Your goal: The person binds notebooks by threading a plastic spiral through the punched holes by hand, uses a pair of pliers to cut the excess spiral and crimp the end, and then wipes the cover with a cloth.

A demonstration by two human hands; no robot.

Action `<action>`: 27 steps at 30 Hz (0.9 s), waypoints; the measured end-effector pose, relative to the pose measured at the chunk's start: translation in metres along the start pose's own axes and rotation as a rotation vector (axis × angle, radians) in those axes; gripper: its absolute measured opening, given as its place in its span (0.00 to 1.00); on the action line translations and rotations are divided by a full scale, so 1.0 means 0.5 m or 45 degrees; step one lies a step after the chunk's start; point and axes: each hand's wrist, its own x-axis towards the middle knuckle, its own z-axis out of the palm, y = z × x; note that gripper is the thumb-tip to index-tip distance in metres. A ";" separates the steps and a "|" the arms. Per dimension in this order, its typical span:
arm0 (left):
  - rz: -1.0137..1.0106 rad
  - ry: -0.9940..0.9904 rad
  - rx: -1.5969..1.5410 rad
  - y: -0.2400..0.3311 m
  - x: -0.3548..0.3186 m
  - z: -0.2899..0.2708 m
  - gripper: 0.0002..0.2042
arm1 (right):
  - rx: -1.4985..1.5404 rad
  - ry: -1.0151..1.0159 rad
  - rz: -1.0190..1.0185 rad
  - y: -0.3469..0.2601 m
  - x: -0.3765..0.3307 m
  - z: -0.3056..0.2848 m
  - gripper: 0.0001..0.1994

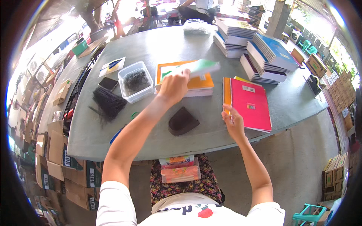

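Note:
My left hand (174,88) grips a thin white-and-green booklet (205,67), blurred by motion, above a stack of orange-covered notebooks (201,86). To the right, a red notebook (252,107) lies partly over an orange notebook (227,90), whose left strip shows. My right hand (234,122) has its fingers curled at the lower left edge of these two, pinching the orange one. Between my hands lies a dark brown rounded pad (183,120). Left of the stack stands a clear plastic tub (147,92) holding fine black pieces.
A bundle of black strands (107,101) and a blue pen (117,133) lie on the left of the grey table (151,145). Tall notebook stacks (273,52) stand at the far right. Wrapped packets (181,171) rest at my lap. Cardboard boxes (81,177) flank the table's left side.

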 end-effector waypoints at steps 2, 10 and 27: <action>-0.072 0.112 -0.197 0.056 -0.028 -0.137 0.08 | -0.135 0.097 -0.065 -0.010 0.017 0.032 0.21; -0.566 -0.036 -1.829 -0.075 -0.398 -0.166 0.19 | 0.891 -0.764 0.306 -0.016 -0.127 0.037 0.20; -1.108 0.332 -0.557 -0.276 -0.579 -0.158 0.07 | 0.290 -0.871 0.444 0.147 -0.323 0.163 0.27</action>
